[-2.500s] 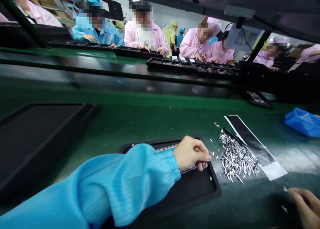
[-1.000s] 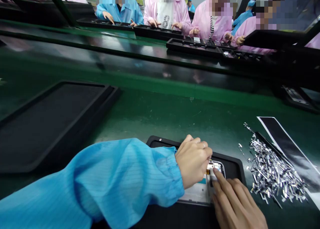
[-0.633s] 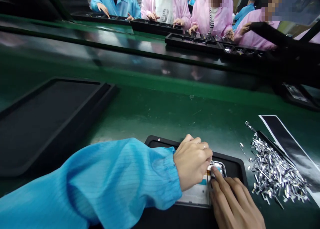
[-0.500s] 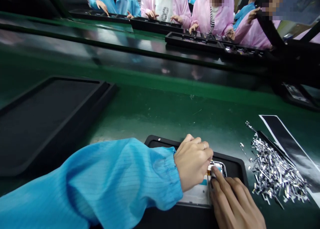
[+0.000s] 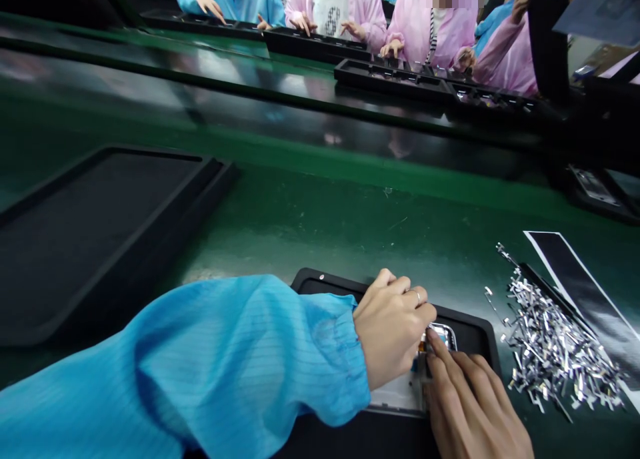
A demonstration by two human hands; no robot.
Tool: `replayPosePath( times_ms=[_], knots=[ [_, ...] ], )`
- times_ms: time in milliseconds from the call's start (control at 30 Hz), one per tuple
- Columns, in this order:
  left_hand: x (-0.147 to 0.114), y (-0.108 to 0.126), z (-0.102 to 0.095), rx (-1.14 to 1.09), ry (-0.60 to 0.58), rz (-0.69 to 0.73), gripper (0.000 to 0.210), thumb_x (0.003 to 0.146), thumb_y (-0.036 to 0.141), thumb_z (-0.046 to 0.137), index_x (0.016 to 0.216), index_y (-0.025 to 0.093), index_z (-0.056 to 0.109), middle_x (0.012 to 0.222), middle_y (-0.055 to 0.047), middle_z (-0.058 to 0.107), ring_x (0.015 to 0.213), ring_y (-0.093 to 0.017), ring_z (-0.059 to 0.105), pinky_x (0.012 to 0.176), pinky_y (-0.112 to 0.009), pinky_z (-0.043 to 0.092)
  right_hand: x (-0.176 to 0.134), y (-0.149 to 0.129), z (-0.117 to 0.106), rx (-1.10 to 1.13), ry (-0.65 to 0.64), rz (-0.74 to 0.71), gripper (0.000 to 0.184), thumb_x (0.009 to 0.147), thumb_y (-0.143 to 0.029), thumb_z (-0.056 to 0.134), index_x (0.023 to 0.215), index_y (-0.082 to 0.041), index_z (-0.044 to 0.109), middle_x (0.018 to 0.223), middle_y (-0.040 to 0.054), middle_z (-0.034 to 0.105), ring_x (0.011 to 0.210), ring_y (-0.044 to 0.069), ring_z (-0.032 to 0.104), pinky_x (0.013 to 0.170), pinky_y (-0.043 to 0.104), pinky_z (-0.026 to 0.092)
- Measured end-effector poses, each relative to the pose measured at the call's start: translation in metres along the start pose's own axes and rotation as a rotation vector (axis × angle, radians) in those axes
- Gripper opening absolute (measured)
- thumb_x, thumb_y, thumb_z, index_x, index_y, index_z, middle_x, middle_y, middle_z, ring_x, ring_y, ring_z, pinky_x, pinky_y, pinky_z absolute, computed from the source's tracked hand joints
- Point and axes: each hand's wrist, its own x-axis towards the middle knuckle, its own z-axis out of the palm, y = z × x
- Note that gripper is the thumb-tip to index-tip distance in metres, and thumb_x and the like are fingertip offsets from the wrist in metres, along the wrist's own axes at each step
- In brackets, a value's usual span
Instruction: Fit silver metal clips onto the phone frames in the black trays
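Note:
An opened phone (image 5: 395, 393) with a silver frame lies in a black tray (image 5: 477, 332) in front of me. My left hand (image 5: 395, 329), in a blue sleeve and wearing a ring, arches over the upper part of the phone. Its fingers are curled closed with the tips turned away, so what they pinch is hidden. My right hand (image 5: 473, 399) rests along the phone's right side, fingers close together and bent over it. Its index fingertip touches the upper part, close to my left fingers. The right thumb is out of sight.
A heap of small silver metal pieces (image 5: 560, 345) lies at the right, beside a black strip with white edges (image 5: 580, 279). A large black tray (image 5: 115, 212) stands at the left. Across the raised bench, several people work at black trays (image 5: 395, 82).
The whole view has shifted slightly. My left fingers have moved a little nearer to the right index finger, covering more of the phone's upper part. Both hands stay on the phone.

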Motion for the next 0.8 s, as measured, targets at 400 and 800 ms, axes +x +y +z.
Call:
replayPosePath(
  times_ms=[400,800],
  knots=[
    [-0.0018,-0.0008,0.0047,0.024,0.082,0.030,0.016,0.075,0.012,0.038,0.061,0.014,0.046,0.066,-0.002,0.048,0.061,-0.014,0.036,0.060,-0.030,0.027,0.0001,-0.0017,-0.0005,0.032,-0.005,0.035,0.028,0.075,-0.007,0.033,0.096,-0.007,0.051,0.109,0.0127,0.050,0.088,0.020,0.053,0.073,0.033,0.042],
    [-0.0027,-0.0006,0.0059,0.013,0.106,0.043,0.019,0.077,0.011,0.036,0.060,0.014,0.045,0.065,-0.002,0.047,0.061,-0.014,0.035,0.060,-0.030,0.027,0.0059,0.0002,0.0009,0.040,0.074,0.032,0.026,0.076,-0.005,0.030,0.091,-0.006,0.051,0.097,0.0130,0.057,0.082,0.019,0.056,0.072,0.033,0.044]
  ],
)
